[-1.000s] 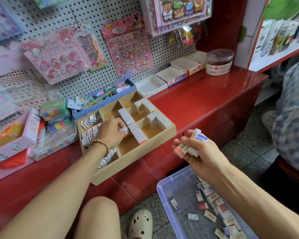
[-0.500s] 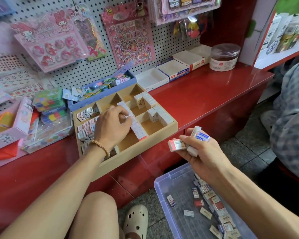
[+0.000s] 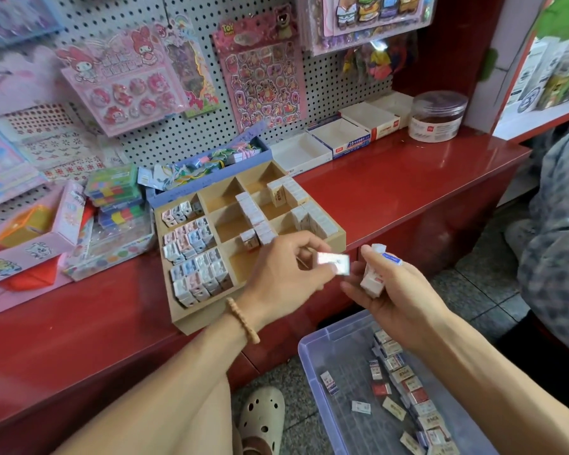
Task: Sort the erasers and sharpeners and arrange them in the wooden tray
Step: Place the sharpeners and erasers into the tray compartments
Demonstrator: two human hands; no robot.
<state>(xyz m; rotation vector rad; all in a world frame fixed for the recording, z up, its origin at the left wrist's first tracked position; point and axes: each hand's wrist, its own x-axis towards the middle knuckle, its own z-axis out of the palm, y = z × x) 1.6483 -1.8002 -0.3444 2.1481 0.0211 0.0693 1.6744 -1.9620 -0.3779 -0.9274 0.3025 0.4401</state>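
Observation:
The wooden tray (image 3: pixel 260 318) with several compartments sits tilted on the red counter (image 3: pixel 391 192). Its left compartments hold rows of small boxed sharpeners (image 3: pixel 194 257). White erasers (image 3: pixel 255 215) stand in rows along the middle and right dividers. My left hand (image 3: pixel 286 274) hovers over the tray's front right corner and pinches one wrapped eraser (image 3: pixel 334 262) between thumb and fingers. Just to the right, my right hand (image 3: pixel 395 290) grips a small bundle of erasers (image 3: pixel 375 274), apart from the left hand.
A clear plastic bin (image 3: pixel 312 356) on the floor at lower right holds several loose erasers (image 3: pixel 404 382). Open white boxes (image 3: pixel 339 136) and a round jar (image 3: pixel 437 116) line the counter's back. Sticker packs hang on the pegboard. Another person sits at right. My knee and shoe are below.
My left hand left the tray's middle compartment, moved right to my right hand and now pinches an eraser taken from that bundle. The right hand stayed roughly in place.

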